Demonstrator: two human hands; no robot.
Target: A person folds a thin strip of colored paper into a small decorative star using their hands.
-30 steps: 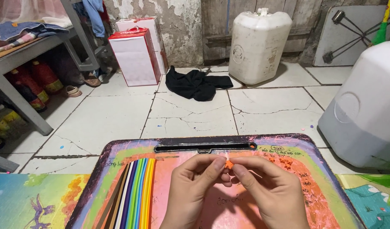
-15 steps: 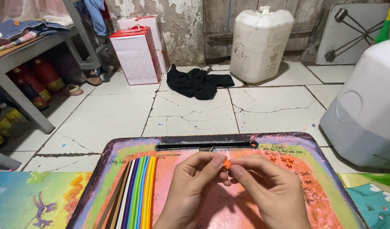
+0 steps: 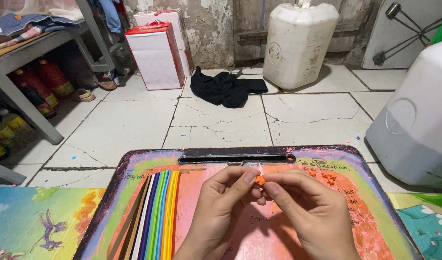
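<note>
My left hand (image 3: 220,209) and my right hand (image 3: 311,212) meet fingertip to fingertip over a colourful lap board (image 3: 134,166). Between thumbs and forefingers both pinch a tiny orange folded paper piece (image 3: 260,180). A fan of thin paper strips (image 3: 151,216) in many colours lies on the board just left of my left hand. Two small orange paper stars (image 3: 329,178) rest on the board right of my right hand.
A black cloth (image 3: 224,87) lies on the cracked white tile floor. Two big white plastic jugs (image 3: 299,43) (image 3: 416,125) stand at the back and right. Red-and-white paper bags (image 3: 156,54) lean by the wall. A grey table leg (image 3: 23,110) and a cartoon mat (image 3: 33,221) are left.
My fingers have shifted slightly on the orange piece; the view dipped a little. The hands stay together at the same spot on the board.
</note>
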